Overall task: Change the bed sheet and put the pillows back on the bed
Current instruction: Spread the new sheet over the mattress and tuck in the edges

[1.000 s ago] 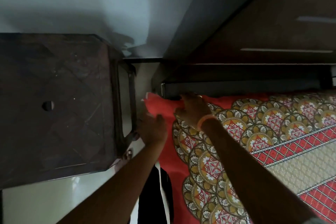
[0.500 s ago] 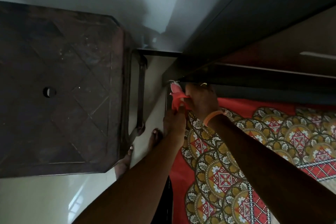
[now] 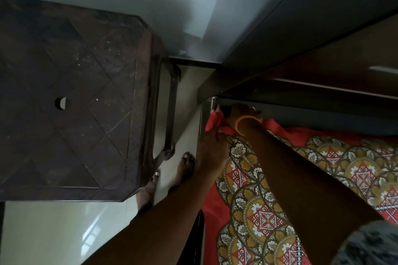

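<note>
At the bed (image 3: 201,127) corner, both hands' grip clamps the red patterned bed sheet (image 3: 260,219): left hand (image 3: 212,146) on its edge, right hand (image 3: 243,116) at its bunched corner.

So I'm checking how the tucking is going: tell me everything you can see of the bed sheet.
The bed sheet looks like thin cotton: a plain red border around rings of gold, black and white medallions with red centres. It lies spread over the bed, its red corner bunched up at the head end under the dark headboard. The right hand presses into that corner, and the left hand grips the folded red edge beside it.
</note>
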The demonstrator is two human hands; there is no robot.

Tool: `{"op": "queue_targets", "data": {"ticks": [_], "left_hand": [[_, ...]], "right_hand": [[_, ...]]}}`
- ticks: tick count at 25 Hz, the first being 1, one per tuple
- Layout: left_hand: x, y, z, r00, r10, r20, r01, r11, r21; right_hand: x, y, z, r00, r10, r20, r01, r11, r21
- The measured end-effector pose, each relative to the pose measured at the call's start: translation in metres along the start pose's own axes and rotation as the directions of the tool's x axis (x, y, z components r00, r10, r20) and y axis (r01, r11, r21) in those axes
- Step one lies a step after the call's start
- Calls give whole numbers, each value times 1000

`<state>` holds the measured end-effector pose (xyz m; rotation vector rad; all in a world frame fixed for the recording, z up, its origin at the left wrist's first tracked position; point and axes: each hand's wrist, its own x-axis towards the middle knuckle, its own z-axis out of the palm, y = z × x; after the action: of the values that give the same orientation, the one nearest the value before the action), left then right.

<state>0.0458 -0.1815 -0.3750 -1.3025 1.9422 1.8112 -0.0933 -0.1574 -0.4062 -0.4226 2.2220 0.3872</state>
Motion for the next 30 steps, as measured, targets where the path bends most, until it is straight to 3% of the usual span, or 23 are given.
{"op": "queue_targets", "data": {"ticks": [2, 3, 6, 8, 10, 11, 14, 16, 18, 19, 21, 23, 24, 28, 30], "left_hand": [[3, -2, 0, 985, 174, -8, -174, 985, 22], [9, -3, -1, 983, 183, -6, -183, 983, 33], [24, -2, 3, 996, -5, 90, 1, 999, 42], [41, 9, 3, 956, -166, 241, 146, 984, 100], [65, 18, 2, 894, -246, 375, 170, 960, 224], [75, 22, 1, 866, -242, 437, 100, 941, 324], [91, 28, 2, 829, -188, 527, -149, 834, 532], [91, 26, 1, 857, -82, 509, -322, 687, 652], [92, 29, -5, 902, 13, 433, -382, 493, 781], [91, 31, -6, 917, 5, 400, -358, 454, 816], [86, 31, -3, 943, 35, 331, -303, 498, 813], [79, 33, 0, 972, 128, 196, -233, 613, 755], [75, 34, 2, 974, 168, 155, -228, 655, 721], [66, 41, 10, 912, 206, 356, -383, 738, 555], [64, 50, 17, 870, 123, 478, -350, 837, 421]], "right_hand": [[7, 8, -4, 980, -131, 147, 120, 990, 77], [9, 10, -5, 960, -199, 195, 183, 979, 93], [9, 16, -9, 952, -221, 212, 215, 975, 52], [9, 21, -10, 956, -222, 194, 215, 975, 54], [7, 25, -10, 944, -276, 182, 245, 954, 175], [7, 26, -10, 927, -322, 190, 280, 935, 217], [10, 24, -7, 913, -327, 246, 276, 936, 219], [15, 22, -3, 935, -276, 221, 226, 947, 229], [21, 20, 0, 938, -248, 242, 206, 961, 185], [22, 18, 1, 933, -244, 266, 215, 967, 134], [20, 9, 1, 958, -212, 193, 228, 971, -66], [12, -2, -2, 977, -199, -80, 173, 951, -255], [3, -3, -4, 950, -219, -221, 157, 950, -269], [-39, 64, -2, 827, -169, -536, 203, 979, 5], [-51, 117, -9, 894, -1, -447, 133, 955, 264]]}}
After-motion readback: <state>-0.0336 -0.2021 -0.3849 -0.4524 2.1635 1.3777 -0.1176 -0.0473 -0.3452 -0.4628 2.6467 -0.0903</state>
